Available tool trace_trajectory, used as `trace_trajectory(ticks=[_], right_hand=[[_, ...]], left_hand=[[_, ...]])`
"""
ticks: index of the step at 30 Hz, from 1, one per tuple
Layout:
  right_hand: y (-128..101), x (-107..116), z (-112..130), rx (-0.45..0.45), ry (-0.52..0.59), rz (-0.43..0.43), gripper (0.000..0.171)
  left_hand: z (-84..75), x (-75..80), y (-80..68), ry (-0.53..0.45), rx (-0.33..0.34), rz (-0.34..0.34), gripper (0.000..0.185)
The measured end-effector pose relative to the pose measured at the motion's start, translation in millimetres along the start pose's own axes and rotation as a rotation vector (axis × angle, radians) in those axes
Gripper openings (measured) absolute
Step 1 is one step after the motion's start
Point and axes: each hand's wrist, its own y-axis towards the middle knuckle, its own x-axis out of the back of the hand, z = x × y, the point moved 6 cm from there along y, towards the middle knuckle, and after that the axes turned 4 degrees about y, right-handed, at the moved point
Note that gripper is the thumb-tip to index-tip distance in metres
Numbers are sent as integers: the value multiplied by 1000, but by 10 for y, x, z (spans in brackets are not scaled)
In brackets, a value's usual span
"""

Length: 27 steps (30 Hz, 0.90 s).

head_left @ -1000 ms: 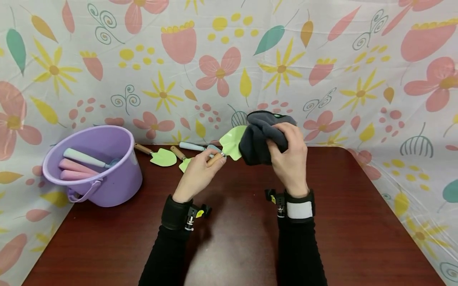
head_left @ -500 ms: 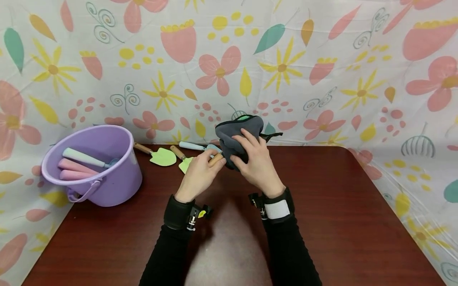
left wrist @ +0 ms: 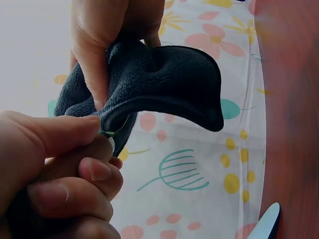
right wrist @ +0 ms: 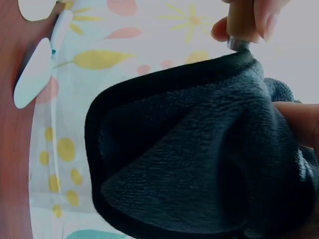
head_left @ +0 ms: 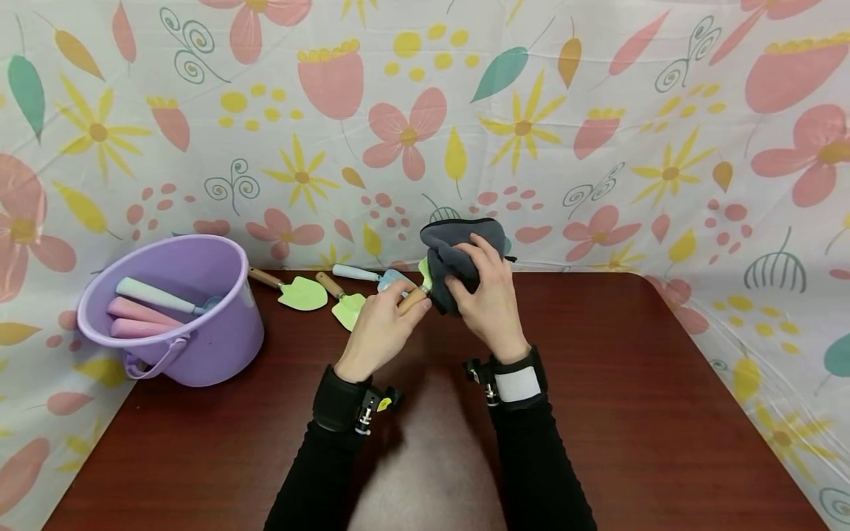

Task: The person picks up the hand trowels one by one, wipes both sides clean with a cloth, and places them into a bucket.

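My left hand point(head_left: 381, 328) grips the wooden handle point(head_left: 415, 299) of a small light-green garden trowel, held up above the table. Most of the trowel's blade point(head_left: 426, 274) is hidden behind a dark grey cloth point(head_left: 458, 254) with a black edge. My right hand point(head_left: 490, 299) holds that cloth bunched around the blade, thumb on the near side. In the left wrist view, the cloth point(left wrist: 164, 74) hangs in a fold just beyond the left fingertips. The right wrist view has the cloth point(right wrist: 174, 149) spread wide below the metal collar of the handle point(right wrist: 241, 22).
A purple bucket point(head_left: 226, 346) stands at the left, with a pale-green-handled tool point(head_left: 156, 293) and pink handles point(head_left: 142, 317) inside. Along the back edge lie two green trowels point(head_left: 303, 293) point(head_left: 347, 310) and a blue one point(head_left: 355, 272). A floral sheet point(head_left: 598, 88) hangs behind the table.
My right hand has brought the cloth leftward from beside the blade onto it, then slightly back right. My left hand, still gripping the trowel, has shifted a little right.
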Motion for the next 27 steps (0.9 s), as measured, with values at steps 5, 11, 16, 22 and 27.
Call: trace_trajectory(ticks=[5, 11, 16, 22, 27], right_hand=[[-17, 86, -36, 6, 23, -126, 33], [-32, 220, -127, -22, 62, -279, 30], [-38, 430, -212, -67, 88, -424, 29], [-102, 782, -377, -161, 131, -643, 24], [-125, 844, -614, -273, 615, -620, 31]], left_hand=[[-41, -31, -14, 10, -16, 14, 24], [-67, -43, -23, -11, -36, 48, 25], [-65, -41, -29, -64, -28, 83, 28], [-80, -39, -22, -145, -41, 99, 28], [-81, -16, -17, -236, -66, 89, 30]])
